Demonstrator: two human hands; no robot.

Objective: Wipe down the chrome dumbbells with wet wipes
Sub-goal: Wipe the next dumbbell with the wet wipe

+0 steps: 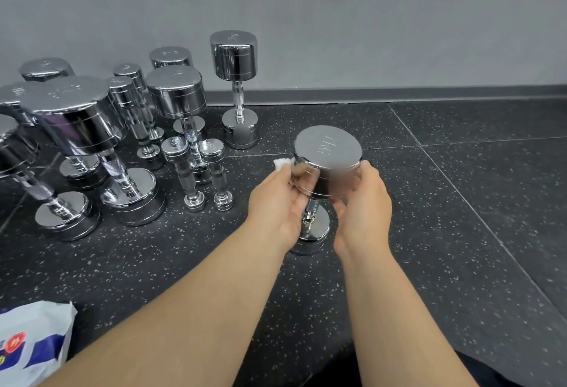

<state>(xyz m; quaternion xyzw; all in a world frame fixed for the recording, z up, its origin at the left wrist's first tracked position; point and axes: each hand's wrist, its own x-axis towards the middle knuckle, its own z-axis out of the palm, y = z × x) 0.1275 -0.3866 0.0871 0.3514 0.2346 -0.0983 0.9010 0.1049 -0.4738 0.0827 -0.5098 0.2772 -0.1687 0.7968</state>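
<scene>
A chrome dumbbell (327,148) stands upright on the dark speckled floor in the middle of the head view. My left hand (277,202) presses a white wet wipe (281,163) against the left side of its upper head. My right hand (363,202) cups the right side of the same head. The handle and lower head show between my wrists. Most of the wipe is hidden behind my left fingers.
Several more chrome dumbbells (234,58) of different sizes stand upright at the left, up to the grey wall (368,18). A white and blue wipes pack (30,343) lies at the bottom left. Rubber floor tiles (460,202) stretch out to the right.
</scene>
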